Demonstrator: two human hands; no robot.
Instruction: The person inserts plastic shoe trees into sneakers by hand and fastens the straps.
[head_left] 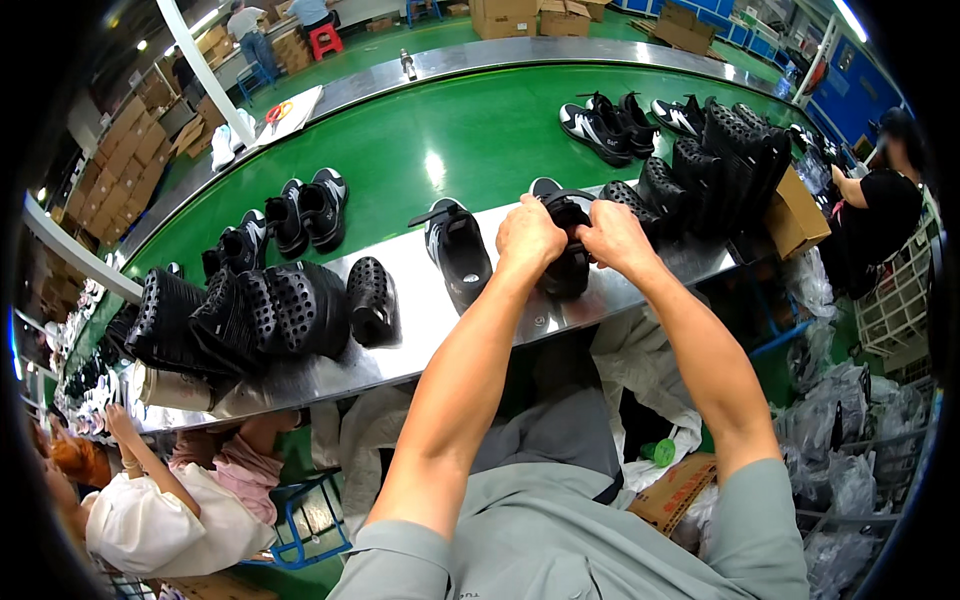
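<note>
Together, two hands [531, 238] [617, 235] on one black shoe [568, 272].

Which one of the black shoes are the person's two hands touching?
The held shoe, directly right of the open shoe standing singly at the metal edge: left hand and right hand are both on it; that neighbour stands untouched.

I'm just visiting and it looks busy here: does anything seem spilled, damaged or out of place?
Nothing looks spilled or damaged on the metal ledge. The untidiest spot is the loose heap of crumpled clear plastic bags at lower right, beside otherwise rowed shoes, though it may be perfectly ordinary.
</note>
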